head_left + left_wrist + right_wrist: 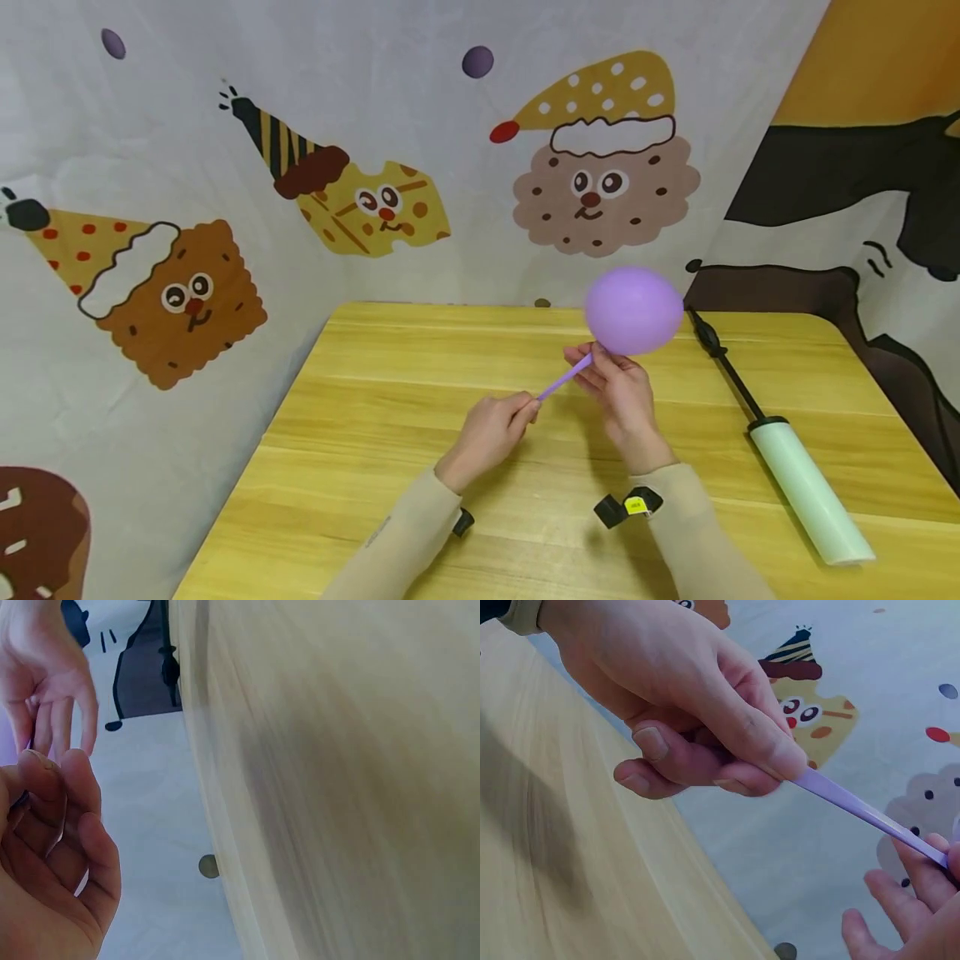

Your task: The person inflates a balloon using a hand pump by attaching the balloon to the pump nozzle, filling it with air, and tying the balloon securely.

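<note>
Pinching the purple balloon by its stretched neck in left hand and, seemingly, in right hand too.

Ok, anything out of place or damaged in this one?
Nothing stands out. The purple balloon shows no visible tear, its neck is stretched between the left hand and right hand, and the pump lies on the table.

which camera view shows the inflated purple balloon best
The head view, which shows the inflated purple balloon with both its round body and stretched neck. The right wrist view shows mostly the narrow neck, close up; the left wrist view, only a purple patch at its left edge.
</note>
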`<state>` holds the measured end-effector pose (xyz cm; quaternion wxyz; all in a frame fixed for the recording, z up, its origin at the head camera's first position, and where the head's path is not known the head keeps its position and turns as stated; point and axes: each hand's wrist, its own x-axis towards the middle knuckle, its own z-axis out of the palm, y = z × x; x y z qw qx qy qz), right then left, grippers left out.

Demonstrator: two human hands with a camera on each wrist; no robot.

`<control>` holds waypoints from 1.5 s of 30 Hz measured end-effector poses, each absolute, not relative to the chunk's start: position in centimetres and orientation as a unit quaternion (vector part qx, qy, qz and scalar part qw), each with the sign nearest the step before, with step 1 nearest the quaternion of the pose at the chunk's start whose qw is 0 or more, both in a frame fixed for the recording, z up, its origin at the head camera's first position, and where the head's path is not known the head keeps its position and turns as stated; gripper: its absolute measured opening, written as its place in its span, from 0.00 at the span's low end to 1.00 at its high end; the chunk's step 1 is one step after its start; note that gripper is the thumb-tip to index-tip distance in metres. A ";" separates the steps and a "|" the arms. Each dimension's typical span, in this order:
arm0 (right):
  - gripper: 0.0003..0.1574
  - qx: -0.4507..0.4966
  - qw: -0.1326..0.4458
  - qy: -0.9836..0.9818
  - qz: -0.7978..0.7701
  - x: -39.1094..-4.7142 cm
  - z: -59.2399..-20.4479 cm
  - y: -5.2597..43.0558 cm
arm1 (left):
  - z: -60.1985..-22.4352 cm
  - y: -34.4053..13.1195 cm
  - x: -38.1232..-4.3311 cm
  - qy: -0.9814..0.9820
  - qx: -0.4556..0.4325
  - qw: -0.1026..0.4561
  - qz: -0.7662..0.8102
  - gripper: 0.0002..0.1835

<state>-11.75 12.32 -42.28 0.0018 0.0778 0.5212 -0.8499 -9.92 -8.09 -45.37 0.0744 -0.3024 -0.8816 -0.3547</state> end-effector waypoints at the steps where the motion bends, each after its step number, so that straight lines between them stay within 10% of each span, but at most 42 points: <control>1: 0.13 0.076 -0.004 0.518 -0.852 -11.7 -42.2 12.3 | -45.4 -8.1 -9.8 -0.881 -0.304 0.070 -0.355 0.15; 24: 0.21 -0.021 0.113 0.552 -0.826 -11.1 -42.5 9.7 | -46.1 -6.4 -8.8 -0.827 -0.255 0.023 -0.501 0.15; 34: 0.23 -0.106 0.136 0.756 -0.632 -12.3 -43.2 12.1 | -44.5 -8.9 -9.5 -0.862 -0.338 0.200 -0.320 0.06; 39: 0.21 -0.153 0.181 0.809 -0.538 -12.5 -43.4 12.8 | -43.4 -9.7 -10.9 -0.849 -0.404 0.309 -0.144 0.23; 45: 0.17 -0.211 0.212 0.833 -0.465 -12.6 -43.4 12.1 | -42.9 -9.3 -11.6 -0.853 -0.443 0.275 0.016 0.33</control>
